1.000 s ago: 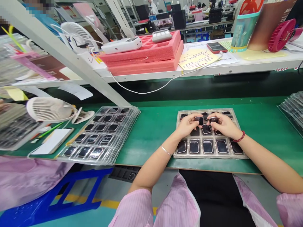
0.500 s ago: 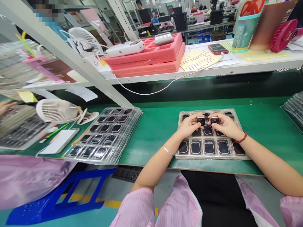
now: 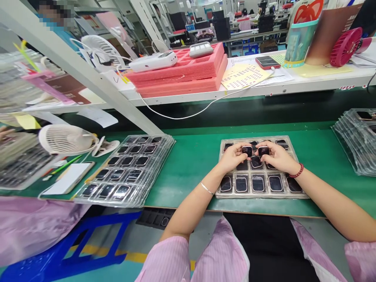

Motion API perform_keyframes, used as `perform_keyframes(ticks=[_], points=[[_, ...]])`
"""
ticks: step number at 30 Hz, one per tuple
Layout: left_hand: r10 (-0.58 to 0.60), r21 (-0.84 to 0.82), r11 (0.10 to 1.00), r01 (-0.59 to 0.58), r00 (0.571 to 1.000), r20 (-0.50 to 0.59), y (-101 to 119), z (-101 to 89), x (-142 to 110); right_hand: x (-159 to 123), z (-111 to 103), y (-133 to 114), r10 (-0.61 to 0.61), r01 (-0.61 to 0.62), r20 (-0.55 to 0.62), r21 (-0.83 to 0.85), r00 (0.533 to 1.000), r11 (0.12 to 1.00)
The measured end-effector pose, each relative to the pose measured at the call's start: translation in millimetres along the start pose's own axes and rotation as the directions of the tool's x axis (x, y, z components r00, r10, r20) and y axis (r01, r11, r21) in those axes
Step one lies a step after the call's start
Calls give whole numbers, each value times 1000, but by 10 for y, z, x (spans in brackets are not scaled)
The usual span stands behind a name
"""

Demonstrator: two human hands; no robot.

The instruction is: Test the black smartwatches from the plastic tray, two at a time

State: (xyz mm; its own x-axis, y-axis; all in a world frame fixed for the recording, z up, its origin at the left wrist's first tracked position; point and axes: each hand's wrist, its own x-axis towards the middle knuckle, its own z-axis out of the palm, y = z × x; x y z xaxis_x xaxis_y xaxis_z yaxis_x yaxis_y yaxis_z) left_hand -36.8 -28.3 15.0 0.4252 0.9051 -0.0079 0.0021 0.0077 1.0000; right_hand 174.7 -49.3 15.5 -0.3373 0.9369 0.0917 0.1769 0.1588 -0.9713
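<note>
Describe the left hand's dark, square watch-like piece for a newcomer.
On the green table, find the clear plastic tray between the forearms. Above it, the left hand holds the dark, rounded-square watch-like piece. Unlike the tray's seated pieces, it is raised; the right hand holds the other raised one.

At three o'clock in the view, more of the tray stack (image 3: 349, 143) shows, dark screens (image 3: 364, 115) now visible on top.

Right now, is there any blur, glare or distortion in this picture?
Head view: the far-left trays are smeared and stretched; glare streaks the front screens in the tray stack; a soft sheen lies on the green table; the left hand and right hand look fairly sharp, but the held devices are too small to read.
</note>
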Motion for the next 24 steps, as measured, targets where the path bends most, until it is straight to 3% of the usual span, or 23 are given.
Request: perform_keyframes(ticks=[24], points=[[19,39,999,-20,1000,11,11,-15,-23,-19,3,-73,35,-35,3,11,999,999]])
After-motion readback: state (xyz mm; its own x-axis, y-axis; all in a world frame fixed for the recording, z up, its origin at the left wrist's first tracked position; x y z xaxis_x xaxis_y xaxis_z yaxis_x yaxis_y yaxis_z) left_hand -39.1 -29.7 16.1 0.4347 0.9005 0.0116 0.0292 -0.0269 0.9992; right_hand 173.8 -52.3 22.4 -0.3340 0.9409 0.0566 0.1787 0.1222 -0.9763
